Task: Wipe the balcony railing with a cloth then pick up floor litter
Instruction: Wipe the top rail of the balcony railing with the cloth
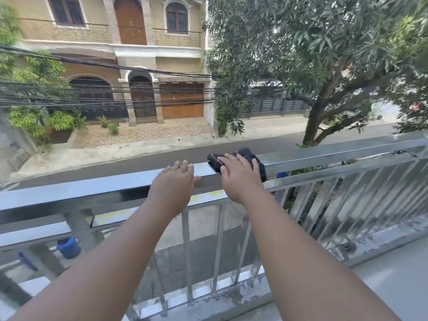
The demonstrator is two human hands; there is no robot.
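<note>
Two bare hands are at the top bar of the metal railing [92,188], arms extended forward. The left hand [173,181] lies flat on the bar with fingers spread and slightly curled over the far edge; it holds nothing. The right hand [238,174] presses palm-down on a dark cloth [250,156], fingers open and laid flat across it rather than closed around it. The cloth is draped over the top bar, one end hanging down the near side beside the right wrist. The two hands are near each other but do not touch.

One cloth is visible. The railing shows one top bar, a lower horizontal bar and a row of upright bars; those to the right are too blurred to count. Nothing lies on the top bar to the left of the left hand or to the right of the cloth.

Below, seen through the bars, one blue jug [68,247] stands at ground level. A dark small item [347,246] sits at the railing's base on the right; its nature cannot be told. Beyond the railing are a road [139,156], one tree [324,66], a bundle of overhead cables [104,93] and a house [139,42].
</note>
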